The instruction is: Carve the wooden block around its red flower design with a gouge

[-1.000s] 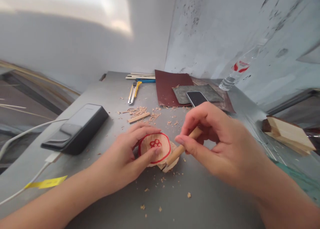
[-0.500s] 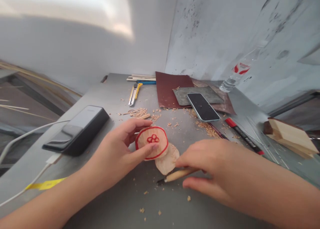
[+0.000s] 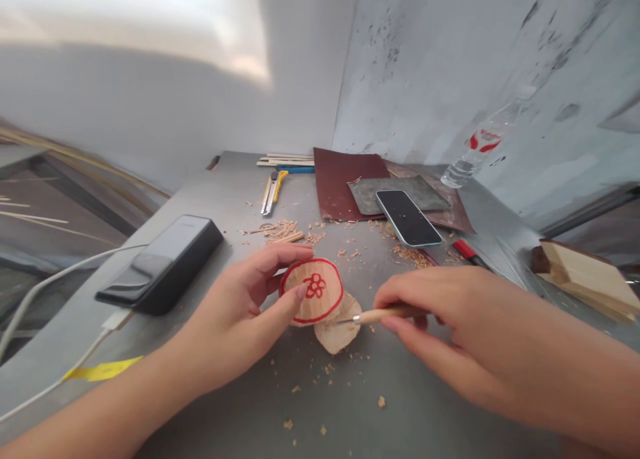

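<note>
My left hand (image 3: 245,305) pinches a round wooden piece (image 3: 311,290) between thumb and fingers; the piece bears a red outline and a small red flower. Under it lies a second, plain wooden piece (image 3: 337,332) on the grey table (image 3: 240,405). My right hand (image 3: 440,319) is closed round a carving tool (image 3: 373,315) with a light wooden handle. The tool lies nearly level, and its metal tip points left at the right edge of the red-outlined piece.
A power bank (image 3: 163,262) with a white cable sits at the left. A phone (image 3: 407,217) lies on sandpaper sheets (image 3: 345,179) at the back, beside a red marker (image 3: 467,252), a water bottle (image 3: 475,149) and a yellow utility knife (image 3: 271,189). Wood blocks (image 3: 585,275) lie right. Shavings litter the table.
My right hand dropped from above the piece to the table, turned the tool level, then brought its tip up to the piece's right edge. My left hand kept its hold.
</note>
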The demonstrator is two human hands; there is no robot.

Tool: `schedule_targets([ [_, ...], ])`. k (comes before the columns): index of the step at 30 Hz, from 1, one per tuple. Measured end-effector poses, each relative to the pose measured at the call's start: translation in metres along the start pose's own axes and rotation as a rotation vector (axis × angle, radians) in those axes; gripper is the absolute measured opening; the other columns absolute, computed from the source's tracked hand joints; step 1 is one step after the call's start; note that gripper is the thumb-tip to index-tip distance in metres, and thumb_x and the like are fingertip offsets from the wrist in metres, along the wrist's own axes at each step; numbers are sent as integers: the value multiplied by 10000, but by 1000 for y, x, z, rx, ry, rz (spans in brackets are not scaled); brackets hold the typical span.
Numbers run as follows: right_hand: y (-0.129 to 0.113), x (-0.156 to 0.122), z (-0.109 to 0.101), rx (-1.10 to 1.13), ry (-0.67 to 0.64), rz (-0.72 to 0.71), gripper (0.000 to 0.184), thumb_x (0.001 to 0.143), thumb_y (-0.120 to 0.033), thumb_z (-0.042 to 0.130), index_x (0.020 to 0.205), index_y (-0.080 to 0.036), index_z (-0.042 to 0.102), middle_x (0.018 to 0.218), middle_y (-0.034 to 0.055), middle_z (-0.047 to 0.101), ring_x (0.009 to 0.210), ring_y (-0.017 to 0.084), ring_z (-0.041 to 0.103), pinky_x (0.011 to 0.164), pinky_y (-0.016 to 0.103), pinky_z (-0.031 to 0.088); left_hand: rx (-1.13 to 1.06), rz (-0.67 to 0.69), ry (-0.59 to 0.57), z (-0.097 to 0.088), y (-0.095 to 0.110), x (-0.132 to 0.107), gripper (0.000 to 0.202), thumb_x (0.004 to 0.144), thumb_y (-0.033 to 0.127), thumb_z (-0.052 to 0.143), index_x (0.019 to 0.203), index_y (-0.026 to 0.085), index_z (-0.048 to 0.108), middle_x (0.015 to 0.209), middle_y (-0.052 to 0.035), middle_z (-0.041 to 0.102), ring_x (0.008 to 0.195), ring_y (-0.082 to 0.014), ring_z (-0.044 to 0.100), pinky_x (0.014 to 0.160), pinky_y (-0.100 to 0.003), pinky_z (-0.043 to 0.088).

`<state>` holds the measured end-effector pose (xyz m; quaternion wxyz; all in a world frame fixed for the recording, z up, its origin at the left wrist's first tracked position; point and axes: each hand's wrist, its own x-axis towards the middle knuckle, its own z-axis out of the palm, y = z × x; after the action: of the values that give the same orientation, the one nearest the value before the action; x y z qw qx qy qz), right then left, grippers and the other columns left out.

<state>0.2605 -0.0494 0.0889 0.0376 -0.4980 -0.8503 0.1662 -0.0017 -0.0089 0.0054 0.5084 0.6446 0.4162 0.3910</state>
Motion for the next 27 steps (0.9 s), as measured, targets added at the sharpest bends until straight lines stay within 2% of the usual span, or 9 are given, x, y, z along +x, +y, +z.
schedule_targets([
  [4,8,4,-3,-29,17,76,279,1052,-386,542,835,-245,646,727,-13,657,639,166,565,576,314,300,225,80,-34,0,-6,1,351,984,379,674,1299,228,703,1436,-121,655,1337,-292,619,1098,-461,566],
  [8,11,10,-2,-1,-46,89,285,1059,-389,519,854,-255,667,727,-15,666,670,178,568,596,315,313,383,85,-53,0,-8,1,356,999,418,651,1317,267,699,1437,-87,667,1324,-281,632,1125,-462,535],
  [13,11,14,2,55,-72,49,281,1072,-400,519,931,-264,720,772,-7,714,715,189,588,636,309,344,455,119,-103,-2,-4,1,397,1006,434,645,1363,261,673,1460,-87,653,1348,-272,623,1132,-422,534],
  [20,11,18,11,57,-108,-11,340,1094,-385,493,900,-230,726,774,13,724,702,185,599,656,308,364,449,138,-136,-1,-5,1,368,1067,413,532,1349,246,698,1504,-110,621,1411,-283,582,1142,-433,529],
  [24,9,20,12,49,-95,-18,315,1100,-352,489,924,-234,723,812,10,732,732,190,624,683,313,391,400,134,-130,-1,-6,1,358,1054,420,556,1322,255,727,1474,-107,652,1374,-301,608,1150,-445,520],
  [27,9,20,12,28,-81,-8,313,1094,-320,495,881,-232,706,776,6,720,703,191,623,667,309,399,395,146,-140,-2,-8,1,407,1000,431,648,1365,262,710,1498,-107,643,1397,-319,597,1185,-452,493],
])
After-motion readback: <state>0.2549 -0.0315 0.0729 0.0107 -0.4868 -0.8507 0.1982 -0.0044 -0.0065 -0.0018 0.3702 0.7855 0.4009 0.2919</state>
